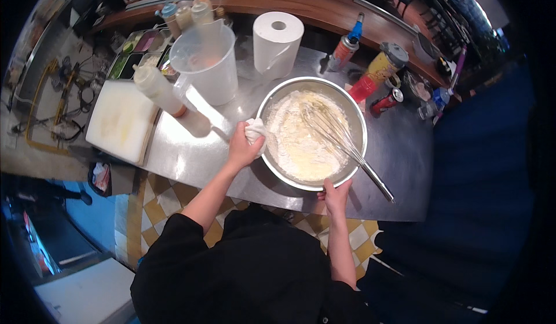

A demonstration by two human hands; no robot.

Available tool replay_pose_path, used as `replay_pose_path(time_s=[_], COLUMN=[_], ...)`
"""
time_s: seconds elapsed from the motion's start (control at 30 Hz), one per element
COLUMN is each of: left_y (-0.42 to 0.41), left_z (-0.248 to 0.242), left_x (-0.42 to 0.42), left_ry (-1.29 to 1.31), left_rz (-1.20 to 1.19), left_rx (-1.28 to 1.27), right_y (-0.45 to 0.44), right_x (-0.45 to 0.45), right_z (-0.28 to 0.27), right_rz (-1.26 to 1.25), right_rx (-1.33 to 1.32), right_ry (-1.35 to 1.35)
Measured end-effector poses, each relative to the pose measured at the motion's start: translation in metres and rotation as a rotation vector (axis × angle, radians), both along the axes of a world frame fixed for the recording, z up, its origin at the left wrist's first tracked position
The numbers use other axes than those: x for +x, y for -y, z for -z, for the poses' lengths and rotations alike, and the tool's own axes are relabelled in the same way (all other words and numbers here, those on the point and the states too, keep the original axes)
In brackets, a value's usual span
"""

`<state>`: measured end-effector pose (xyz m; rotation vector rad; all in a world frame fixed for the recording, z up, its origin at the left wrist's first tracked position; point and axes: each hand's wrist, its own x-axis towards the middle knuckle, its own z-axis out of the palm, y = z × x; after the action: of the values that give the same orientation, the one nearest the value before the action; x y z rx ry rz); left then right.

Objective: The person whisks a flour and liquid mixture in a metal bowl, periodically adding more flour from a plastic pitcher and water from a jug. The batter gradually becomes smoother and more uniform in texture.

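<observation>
Before me a wide stainless steel mixing bowl (357,106) holds white flour and a pale yellow wet mixture (299,150), only partly blended. A wire whisk (365,165) leans in it, its loops in the mixture and its handle jutting past the near right rim. My left hand (244,148) grips a crumpled white cloth or paper towel (256,135) against the bowl's left rim. At the near rim, my right hand (337,199) holds the edge with the thumb on top; its other fingers are partly hidden under the bowl.
On the steel table (191,159) stand a plastic measuring jug (213,80), squeeze bottle (158,89), paper towel roll (278,52) and white cutting board (119,119). Rightward are a blowtorch canister (344,53), yellow-red bottle (375,72) and red can (386,101). Topping containers (139,52) sit back left.
</observation>
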<state>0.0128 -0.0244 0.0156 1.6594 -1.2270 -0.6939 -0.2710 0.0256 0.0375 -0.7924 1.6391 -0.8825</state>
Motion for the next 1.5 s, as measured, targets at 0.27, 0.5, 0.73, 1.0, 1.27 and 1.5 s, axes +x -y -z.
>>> replay_pose_path(time_s=[0.27,0.5,0.73,1.0,1.27,1.5], left_y=[0.084,0.160,0.143,-0.067,-0.083,-0.044], left_z=[-0.009,-0.029,-0.064,-0.041,-0.009,-0.032], left_x=[0.020,0.022,-0.002,0.170,0.215,0.067], left_ry=[0.161,0.257,0.209,0.506,1.030,-0.080], left_rz=[0.137,0.426,0.061,-0.474,-0.244,0.215], left_rx=[0.109,0.241,-0.167,0.153,0.538,0.301], right_y=[0.002,0.018,0.040,0.057,0.094,0.132], right_x=[0.001,-0.023,-0.071,-0.127,-0.049,0.066], right_z=[0.003,0.009,0.003,0.007,-0.064,-0.056], right_rz=[0.078,0.018,-0.223,0.368,0.194,-0.045], right_rx=[-0.057,-0.052,-0.014,-0.314,-0.987,-1.051], right_ry=[-0.053,-0.090,-0.120,0.506,0.346,0.372])
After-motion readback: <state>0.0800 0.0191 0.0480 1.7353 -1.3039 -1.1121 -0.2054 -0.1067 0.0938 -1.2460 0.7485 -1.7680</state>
